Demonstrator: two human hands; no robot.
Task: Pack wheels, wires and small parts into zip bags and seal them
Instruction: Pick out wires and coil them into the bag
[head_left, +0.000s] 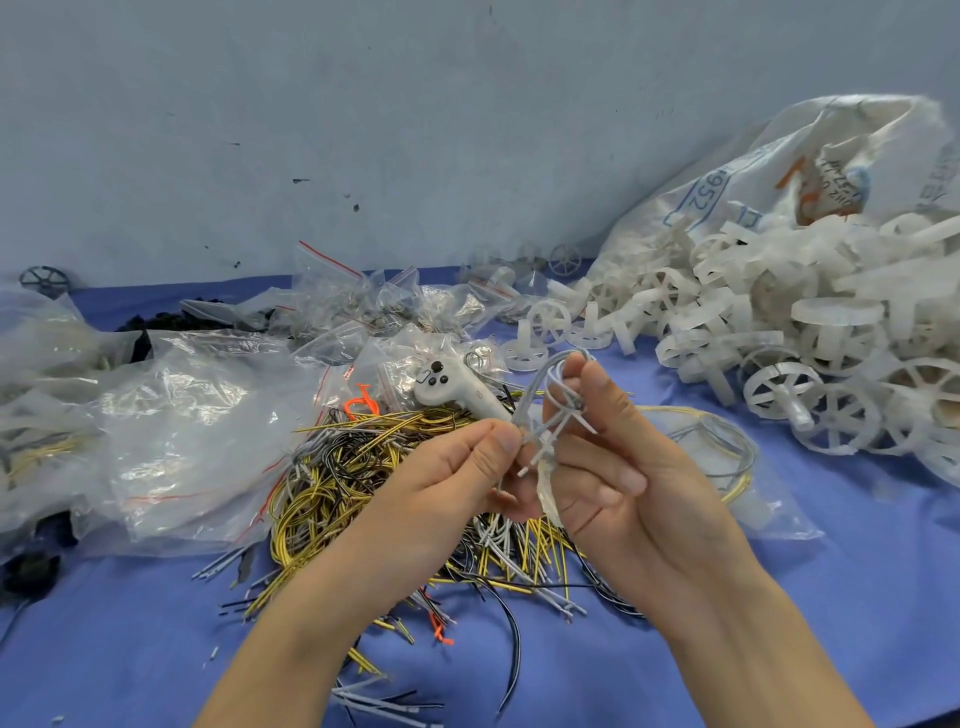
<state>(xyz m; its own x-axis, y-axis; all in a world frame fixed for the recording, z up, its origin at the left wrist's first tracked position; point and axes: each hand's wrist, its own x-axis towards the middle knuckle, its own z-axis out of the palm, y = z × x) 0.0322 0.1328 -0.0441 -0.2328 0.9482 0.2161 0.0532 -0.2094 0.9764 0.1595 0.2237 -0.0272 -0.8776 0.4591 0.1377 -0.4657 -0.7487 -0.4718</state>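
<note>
Nearest to the camera, loose wire ends lie on the blue table cloth (779, 649). Above them both hands meet over the wire pile (363, 499), a heap of yellow, black and grey wires in the middle of the table. The left hand (447, 483) pinches a small bundle of grey wires (556, 410) between thumb and fingers at its lower part. The right hand (618, 467) has its fingers curled round the same bundle higher up, where the wires make a loop.

Just behind the hands a white controller (457, 387) lies on the pile. To the right, a zip bag with a wire coil (727, 457) rests flat on the cloth. On the left lie clear zip bags (182, 431), some with red seals. Far right, a heap of white plastic wheels (810, 332) spills from a big white sack (810, 171), against the grey wall (363, 104).
</note>
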